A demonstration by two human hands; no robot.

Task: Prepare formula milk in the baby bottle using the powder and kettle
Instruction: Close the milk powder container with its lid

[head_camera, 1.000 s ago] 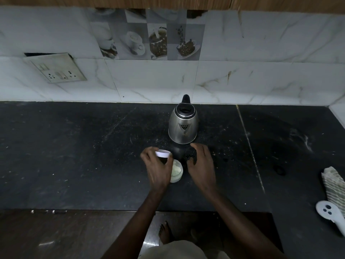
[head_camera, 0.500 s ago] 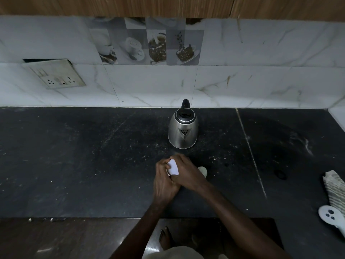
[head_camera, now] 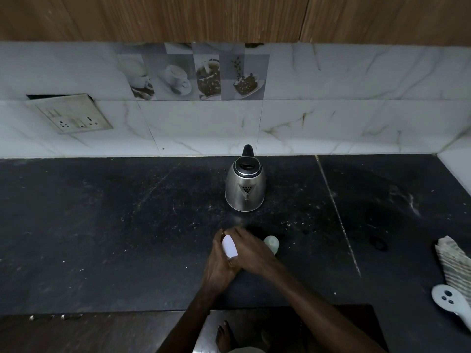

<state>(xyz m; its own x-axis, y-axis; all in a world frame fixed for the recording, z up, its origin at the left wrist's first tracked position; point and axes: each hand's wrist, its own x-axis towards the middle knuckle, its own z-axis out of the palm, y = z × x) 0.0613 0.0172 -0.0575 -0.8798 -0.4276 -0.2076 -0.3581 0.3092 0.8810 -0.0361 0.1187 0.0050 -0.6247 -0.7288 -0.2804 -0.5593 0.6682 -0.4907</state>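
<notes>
Low on the dark counter, both hands meet around a small bottle, and only its white cap shows between them. My left hand grips it from the left and below. From the right, my right hand closes its fingers over the cap. The bottle's body is hidden by the hands. A small pale round container stands just behind my right hand. The steel kettle with a black lid stands a short way behind, spout toward me.
A folded striped cloth and a white handled object lie at the counter's right edge. A small dark ring sits right of the hands. A socket plate hangs on the tiled wall at left.
My right hand came left onto the white cap, and both hands now clasp the bottle together. The pale container, earlier beside my left hand, now shows right of my right hand.
</notes>
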